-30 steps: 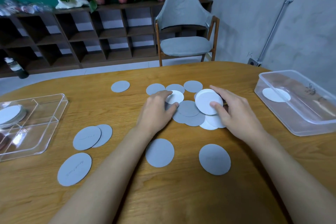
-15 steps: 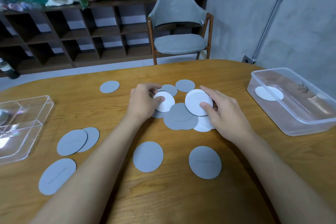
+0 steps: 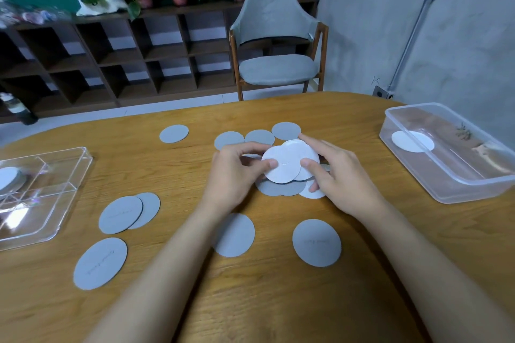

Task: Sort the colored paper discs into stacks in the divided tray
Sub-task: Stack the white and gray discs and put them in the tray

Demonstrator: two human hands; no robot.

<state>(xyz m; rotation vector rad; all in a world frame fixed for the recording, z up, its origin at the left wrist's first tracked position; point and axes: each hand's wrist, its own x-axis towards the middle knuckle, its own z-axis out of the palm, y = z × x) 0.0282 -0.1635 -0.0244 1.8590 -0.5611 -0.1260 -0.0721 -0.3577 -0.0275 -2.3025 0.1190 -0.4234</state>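
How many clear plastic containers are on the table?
2: the divided tray at the left edge, and a deeper tub at the right, holding one white disc. None seems hidden.

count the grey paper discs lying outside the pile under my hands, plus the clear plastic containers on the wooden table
grey round paper discs outside the pile: 9
clear plastic divided tray: 1
clear plastic tub: 1
total: 11
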